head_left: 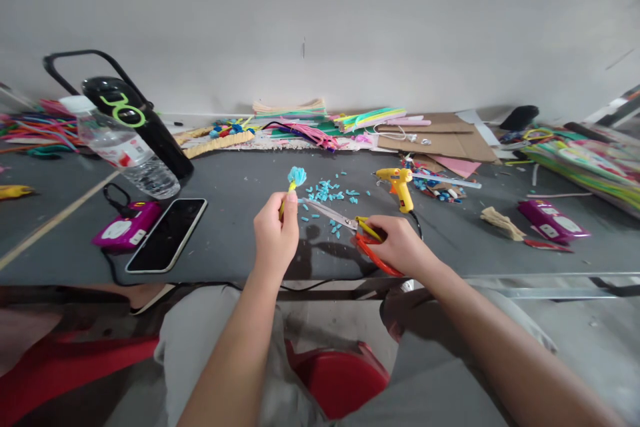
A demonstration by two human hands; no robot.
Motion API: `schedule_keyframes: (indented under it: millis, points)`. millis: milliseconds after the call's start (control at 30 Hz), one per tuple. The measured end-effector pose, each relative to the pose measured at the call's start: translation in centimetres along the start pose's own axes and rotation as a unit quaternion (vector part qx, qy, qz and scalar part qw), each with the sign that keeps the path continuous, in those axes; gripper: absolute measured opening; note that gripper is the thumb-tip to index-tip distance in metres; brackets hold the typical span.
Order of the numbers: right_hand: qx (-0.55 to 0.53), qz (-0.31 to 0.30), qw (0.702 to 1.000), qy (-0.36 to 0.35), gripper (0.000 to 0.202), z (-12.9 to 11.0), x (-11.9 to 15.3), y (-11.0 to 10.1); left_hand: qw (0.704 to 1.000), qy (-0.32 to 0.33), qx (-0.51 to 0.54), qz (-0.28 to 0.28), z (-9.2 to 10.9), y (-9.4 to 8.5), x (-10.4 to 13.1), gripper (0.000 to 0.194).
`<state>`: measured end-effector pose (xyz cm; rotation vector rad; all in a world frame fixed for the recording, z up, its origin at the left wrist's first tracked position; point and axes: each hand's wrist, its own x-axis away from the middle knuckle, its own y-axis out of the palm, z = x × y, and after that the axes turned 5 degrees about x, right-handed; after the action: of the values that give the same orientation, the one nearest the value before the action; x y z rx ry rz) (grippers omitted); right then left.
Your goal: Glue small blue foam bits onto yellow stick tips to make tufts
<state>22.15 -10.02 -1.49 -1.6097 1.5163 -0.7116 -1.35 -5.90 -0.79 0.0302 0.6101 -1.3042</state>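
Observation:
My left hand is closed on the yellow-green stem of a small pipe-cleaner flower, whose fluffy light-blue head points up above the thumb. In my right hand is a pair of scissors with red and yellow handles. The blades reach left toward my left hand, their tips near the thumb just below the flower head. Whether the tips touch anything I cannot tell. Beneath and behind the blades, short light-blue pipe-cleaner snippets lie scattered on the dark grey table.
A yellow glue gun lies right of the snippets. On the left are a water bottle, a black flask, a phone and a purple power strip. Pipe-cleaner bundles and cardboard line the back; another purple power strip sits right.

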Motion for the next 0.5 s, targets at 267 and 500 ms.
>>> schedule_keyframes:
  millis: [267,500]
  points:
    - [-0.008,0.004,1.000,-0.005,0.038,0.03,-0.02,0.11,1.000,0.003,0.002,0.001,-0.11,0.01,0.01,0.034]
    - [-0.029,0.017,0.999,-0.001,0.028,-0.39,-0.03,-0.25,1.000,0.003,0.009,-0.001,-0.01,-0.06,0.02,0.035]
